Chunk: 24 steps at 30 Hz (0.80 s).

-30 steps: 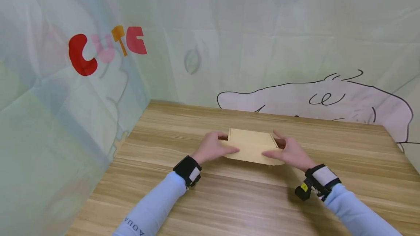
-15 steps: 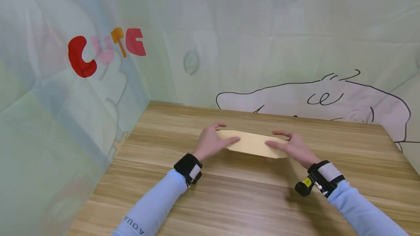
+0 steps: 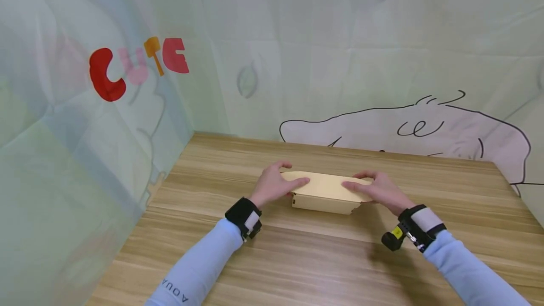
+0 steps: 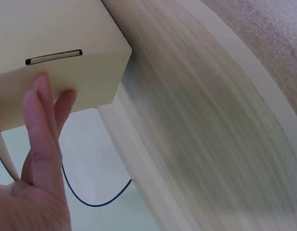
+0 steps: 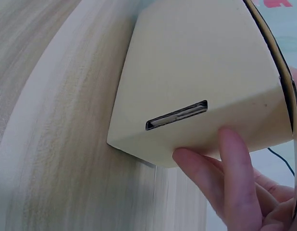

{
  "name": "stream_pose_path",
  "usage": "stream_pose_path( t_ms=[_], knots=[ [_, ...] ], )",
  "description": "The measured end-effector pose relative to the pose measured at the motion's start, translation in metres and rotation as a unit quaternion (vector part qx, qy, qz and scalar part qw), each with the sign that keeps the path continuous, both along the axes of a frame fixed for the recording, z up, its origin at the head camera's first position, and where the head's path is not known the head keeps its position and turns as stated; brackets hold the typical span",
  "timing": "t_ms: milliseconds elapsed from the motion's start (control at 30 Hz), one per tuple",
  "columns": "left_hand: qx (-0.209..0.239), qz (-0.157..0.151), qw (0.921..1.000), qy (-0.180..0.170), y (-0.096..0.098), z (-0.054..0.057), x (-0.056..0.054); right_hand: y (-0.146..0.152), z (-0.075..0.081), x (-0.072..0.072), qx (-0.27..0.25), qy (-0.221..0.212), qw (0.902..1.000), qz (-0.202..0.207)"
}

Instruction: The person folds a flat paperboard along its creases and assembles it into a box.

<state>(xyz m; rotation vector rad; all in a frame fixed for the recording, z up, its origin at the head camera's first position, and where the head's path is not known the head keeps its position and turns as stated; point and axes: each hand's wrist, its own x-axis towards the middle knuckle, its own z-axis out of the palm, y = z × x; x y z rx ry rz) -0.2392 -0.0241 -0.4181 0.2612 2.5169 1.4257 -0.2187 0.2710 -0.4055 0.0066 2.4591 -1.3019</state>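
Note:
A small pale tan box (image 3: pixel 322 204), seemingly of cardboard, is near the middle of the table. Its flat top panel (image 3: pixel 325 186) overhangs the front wall. At one end my left hand (image 3: pixel 272 186) holds it, thumb on the top panel. My right hand (image 3: pixel 384 193) grips the opposite end the same way. In the left wrist view, fingers (image 4: pixel 40 125) touch the end wall below a narrow slot (image 4: pixel 54 57). The right wrist view shows fingers (image 5: pixel 237 168) against the other end, under a similar slot (image 5: pixel 177 115). The inside of the box is hidden.
The wood-grain table (image 3: pixel 297 259) reaches a printed cloth backdrop (image 3: pixel 340 60) at the back and left. Red, pink and orange letters (image 3: pixel 106 74) mark the left cloth. Dark straps with small devices (image 3: pixel 245 218) sit on both wrists.
The box has turned in my hands: the recessed panel behind the top is out of sight, and the front wall now shows below. Both hands moved slightly and keep their hold.

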Motion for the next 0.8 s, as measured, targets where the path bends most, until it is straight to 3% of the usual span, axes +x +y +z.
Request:
stream_pose_path(
  t_ms=[300,400,500,633,800],
  knots=[
    [-0.016,0.009,0.9998,-0.010,-0.001,-0.005,-0.003,-0.002,-0.002,-0.003,0.028,0.008,0.9995,-0.007],
    [-0.053,0.016,0.9984,0.010,0.000,-0.003,-0.004,-0.004,-0.002,-0.003,0.051,0.040,0.9979,-0.009],
    [-0.087,0.010,0.9946,0.056,0.001,0.002,-0.004,-0.005,-0.003,-0.003,0.073,0.095,0.9928,-0.010],
    [-0.123,-0.049,0.9796,0.151,0.001,0.006,-0.006,-0.008,-0.004,-0.001,0.086,0.168,0.9820,-0.010],
    [-0.173,-0.151,0.9419,0.246,-0.001,0.007,-0.008,-0.013,-0.007,-0.001,0.105,0.266,0.9581,0.006]
  ],
)
